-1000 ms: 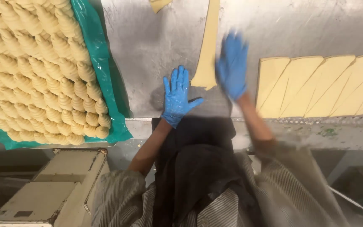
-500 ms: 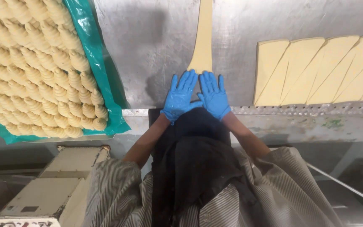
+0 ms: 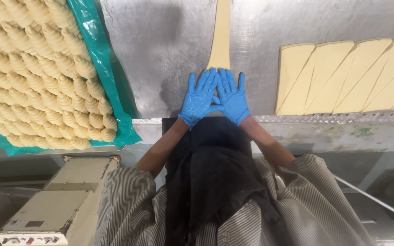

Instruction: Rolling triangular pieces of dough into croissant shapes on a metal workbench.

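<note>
A long, narrow triangle of pale dough (image 3: 221, 36) lies stretched away from me on the steel worktable (image 3: 160, 50). Both hands wear blue gloves and rest flat, side by side, on the wide near end of that dough. My left hand (image 3: 199, 97) has its fingers spread and pressed down. My right hand (image 3: 231, 96) mirrors it, thumbs nearly touching. Neither hand grips anything; the dough's near end is hidden under the palms.
A row of cut dough triangles (image 3: 347, 75) lies to the right on the table. At left, a tray lined with green plastic (image 3: 101, 59) holds several rows of rolled croissants (image 3: 33, 77). A beige box-like machine (image 3: 55, 200) stands below the table edge.
My hands were apart, the right one raised by the dough strip; they have come together and moved onto its near end, flat side by side.
</note>
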